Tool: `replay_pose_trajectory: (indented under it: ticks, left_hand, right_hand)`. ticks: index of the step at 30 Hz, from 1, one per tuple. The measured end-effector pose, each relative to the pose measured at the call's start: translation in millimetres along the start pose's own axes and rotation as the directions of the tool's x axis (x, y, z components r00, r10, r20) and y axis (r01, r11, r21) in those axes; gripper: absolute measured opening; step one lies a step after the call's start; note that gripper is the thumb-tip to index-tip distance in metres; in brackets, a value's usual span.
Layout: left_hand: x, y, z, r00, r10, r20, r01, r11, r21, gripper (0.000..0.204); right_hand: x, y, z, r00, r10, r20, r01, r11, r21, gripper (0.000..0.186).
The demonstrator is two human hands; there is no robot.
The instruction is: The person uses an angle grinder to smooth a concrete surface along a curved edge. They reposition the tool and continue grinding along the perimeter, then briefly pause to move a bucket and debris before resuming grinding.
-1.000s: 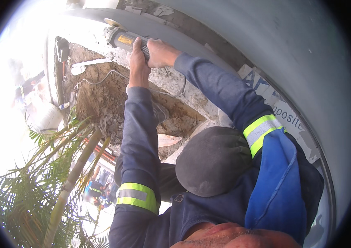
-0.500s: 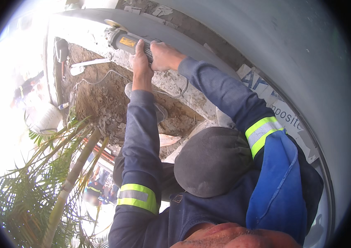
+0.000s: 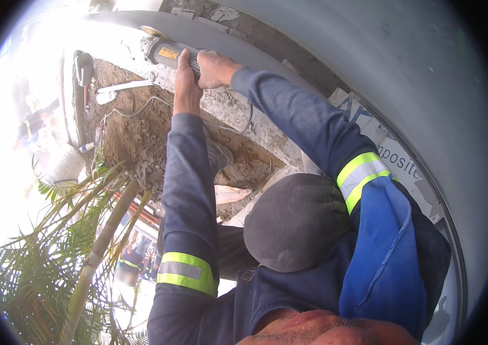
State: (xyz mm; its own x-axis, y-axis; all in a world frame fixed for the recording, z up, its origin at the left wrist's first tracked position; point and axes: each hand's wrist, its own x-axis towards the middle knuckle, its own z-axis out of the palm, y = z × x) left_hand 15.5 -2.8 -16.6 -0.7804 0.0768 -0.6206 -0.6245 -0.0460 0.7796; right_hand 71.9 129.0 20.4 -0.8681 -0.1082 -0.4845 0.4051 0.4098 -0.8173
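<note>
Near the top, a grey angle grinder (image 3: 160, 53) with a yellow label and a disc (image 3: 152, 31) at its far end rests at or just above a pale, rough concrete edge (image 3: 238, 115) beside a curved grey surface. My left hand (image 3: 186, 80) is closed round the grinder body from below, thumb upward. My right hand (image 3: 214, 70) grips its rear just to the right. Whether the disc touches anything is unclear. A thin cable (image 3: 140, 114) loops over broken soil (image 3: 114, 138) below the grinder. My shoe (image 3: 218, 155) shows in the soil beside my left forearm.
A curved grey wall (image 3: 439, 98) fills the right side. A palm (image 3: 103, 247) stands at lower left, with a white bucket (image 3: 63, 167) above it and people (image 3: 129, 259) beyond. A white long object (image 3: 123, 86) lies on the soil. My dark knee (image 3: 295, 224) is bent below my arms.
My two hands and the grinder dipped slightly to the right half a second ago, then moved up and left to their present place. Both grips look unchanged.
</note>
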Motion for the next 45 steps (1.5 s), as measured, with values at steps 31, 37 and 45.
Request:
replay_pose_trajectory:
  ticks: [31,37,45]
  left_hand:
    - [-5,-7,-1,1.0,0.028,-0.001,-0.028,0.999,-0.046,0.039]
    - [-5,-5,1,0.999,0.01,0.04,-0.009,1.0,-0.029,0.042]
    - [-56,-8,29,0.997,0.05,-0.053,-0.053,0.997,-0.049,0.03]
  right_hand:
    - [-5,8,4,0.999,-0.029,-0.025,0.029,1.0,-0.01,0.058]
    - [-2,5,2,1.0,-0.001,0.007,0.001,1.0,-0.029,0.059]
    - [-39,18,1,0.999,-0.026,-0.022,0.024,0.998,-0.051,0.058]
